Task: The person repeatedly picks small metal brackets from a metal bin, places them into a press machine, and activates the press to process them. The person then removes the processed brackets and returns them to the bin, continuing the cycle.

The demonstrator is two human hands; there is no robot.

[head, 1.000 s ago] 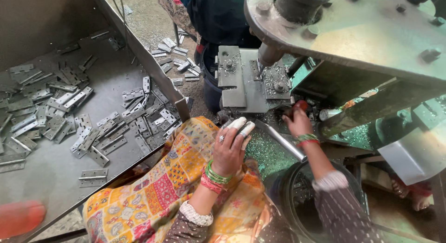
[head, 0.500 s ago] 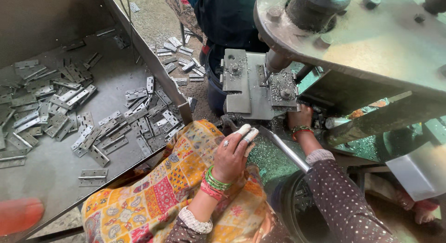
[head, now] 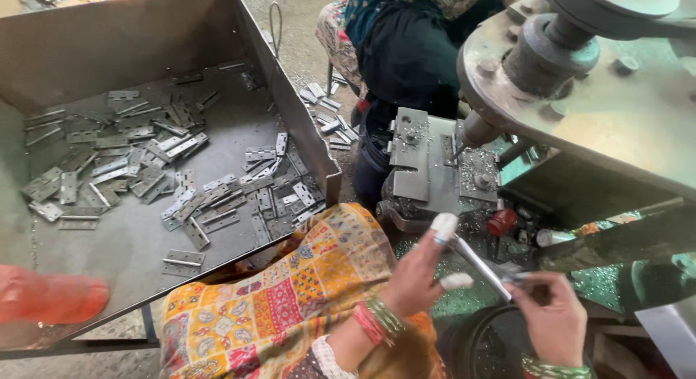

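Item: L hand [head: 420,277], raised mid-frame, fingers loosely spread, two tips wrapped in white tape; holding nothing, first taped tip touching or just beside upper end of metal rod [head: 475,259].
Item: R hand [head: 554,317], lower right, fingers curling round lower end of rod w/ some small dark piece; exact pinch blurred.
Rod: lying between both hands, long axis running diagonally, upper-left to lower-right; R hand nearer, gripping; L hand sitting at far end, up-left.
Behind: grey press block [head: 435,165] w/ metal chips, red knob [head: 502,221] just beyond rod, big machine head [head: 580,81] overhanging.
Left: sheet-metal tray [head: 145,38] carrying scattered hinges [head: 181,183]; patterned yellow cloth [head: 290,299] over lap.
Other person: dark-clothed torso [head: 406,52] opposite, hands not showing.
Vs. half a sec ago: R hand pulling back from press block to lower right, now on rod; L hand drifting lower and right; view tilting.
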